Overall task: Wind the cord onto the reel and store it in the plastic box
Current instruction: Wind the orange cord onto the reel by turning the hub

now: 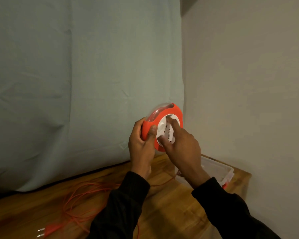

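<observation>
I hold a round orange reel (175, 112) with a white centre disc (164, 128) up in front of the blue cloth. My left hand (141, 145) grips its orange rim on the left side. My right hand (181, 144) has its fingers pressed on the white disc. Orange cord (79, 200) lies in loose loops on the wooden table (171, 209), and its two-pin plug (47, 232) rests near the front left edge. A clear plastic box (221, 168) stands open on the table behind my right wrist, partly hidden by it.
A blue-grey cloth (76, 83) hangs behind the table. A pale wall (248, 83) closes the right side next to the box. The table's right edge ends just beyond the box.
</observation>
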